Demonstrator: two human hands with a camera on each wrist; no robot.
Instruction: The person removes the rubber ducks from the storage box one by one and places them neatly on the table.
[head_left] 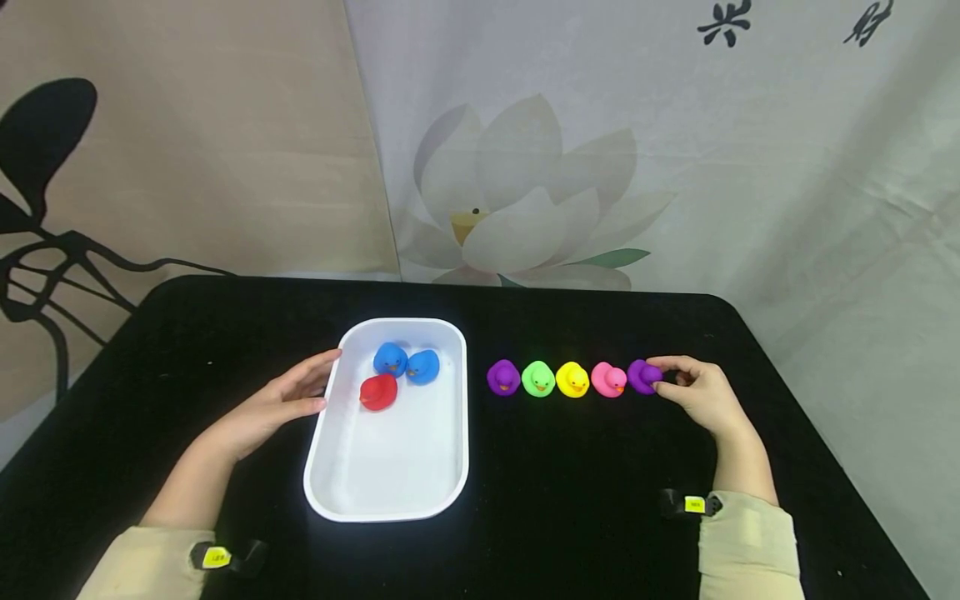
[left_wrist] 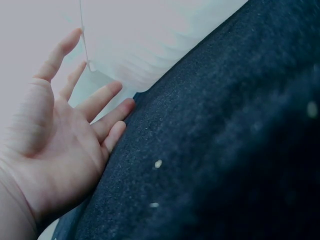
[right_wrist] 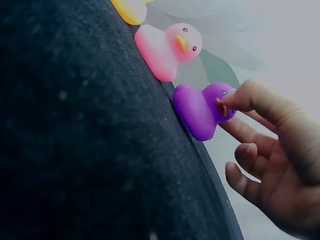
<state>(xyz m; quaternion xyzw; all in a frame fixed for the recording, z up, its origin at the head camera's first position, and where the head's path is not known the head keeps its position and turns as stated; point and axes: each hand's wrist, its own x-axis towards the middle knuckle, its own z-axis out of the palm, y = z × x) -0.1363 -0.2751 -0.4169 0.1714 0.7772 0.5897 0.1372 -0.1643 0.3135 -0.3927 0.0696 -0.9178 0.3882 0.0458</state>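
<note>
My right hand (head_left: 697,392) pinches a purple rubber duck (head_left: 642,377) by its head between thumb and fingers; the duck sits upright on the black table at the right end of a row. Left of it stand a pink duck (head_left: 608,380), a yellow duck (head_left: 572,380), a light green duck (head_left: 537,379) and another purple duck (head_left: 503,377). With fingers spread and fairly straight, my left hand (left_wrist: 65,130) touches the left side of a white tray (head_left: 397,467). Inside the tray lie two blue ducks (head_left: 390,359) and a red duck (head_left: 378,392).
The black table (head_left: 570,500) carries the tray and the row. Behind it hangs a pale cloth (head_left: 787,183) printed with a lotus. A dark chair-like shape (head_left: 52,142) shows at the far left.
</note>
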